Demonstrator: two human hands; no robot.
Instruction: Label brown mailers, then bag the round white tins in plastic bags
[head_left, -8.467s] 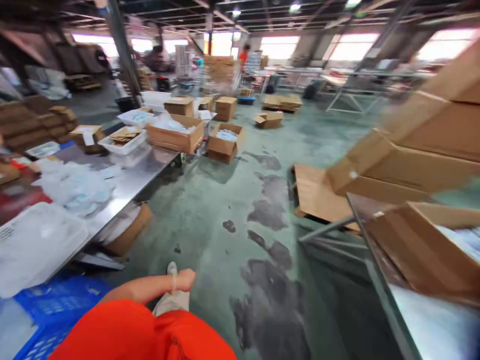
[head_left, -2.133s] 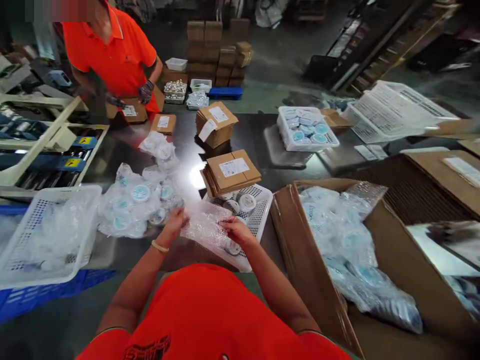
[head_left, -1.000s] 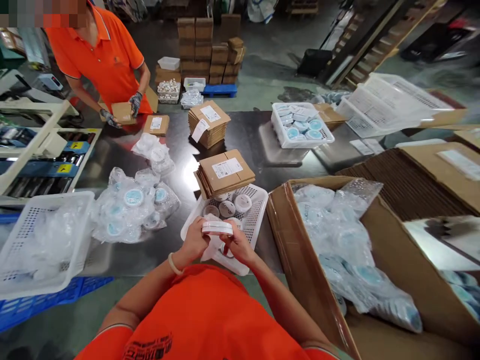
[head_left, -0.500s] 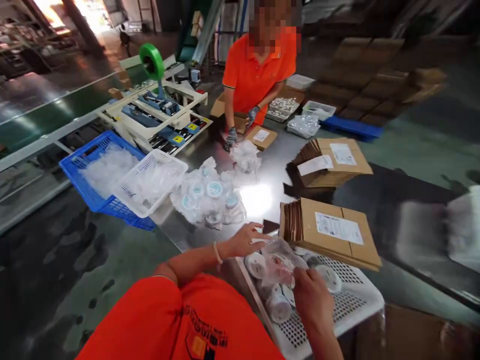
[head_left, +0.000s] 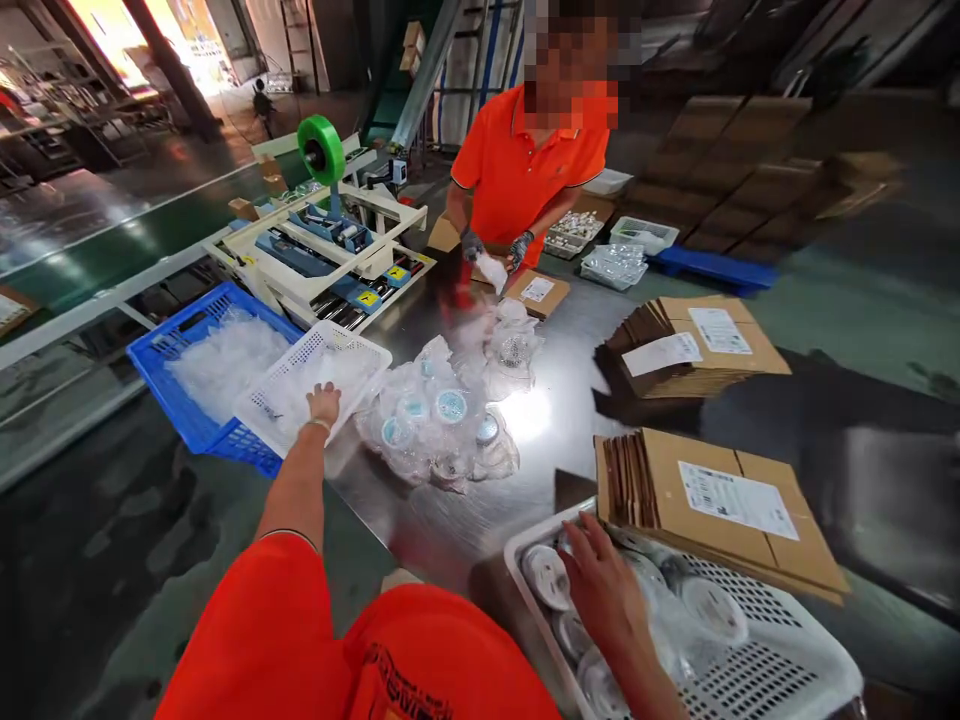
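Note:
My left hand [head_left: 324, 404] reaches into a white perforated basket [head_left: 370, 365] of thin clear plastic bags [head_left: 319, 372]. Its fingers are slightly apart over the bags, and I see nothing held. Over another white basket [head_left: 795, 655], my right hand [head_left: 604, 580] has its fingers spread above round white-lidded containers [head_left: 547, 577]. It touches or hovers just over them; which one I cannot tell. Several blue-lidded containers in clear plastic [head_left: 450, 407] lie grouped on the metal table [head_left: 551, 385] between my hands.
Two stacks of flat cardboard with labels, a near stack [head_left: 739, 500] and a far stack [head_left: 720, 335], lie on the right. A blue crate [head_left: 150, 365] sits under the bag basket. Across the table, a gloved co-worker [head_left: 532, 180] holds something white. A taping machine [head_left: 337, 240] stands behind.
My left hand has moved from the container basket to the bag basket. My right hand has let go of the clear plastic wrapping and spread its fingers. The co-worker has lifted a white item.

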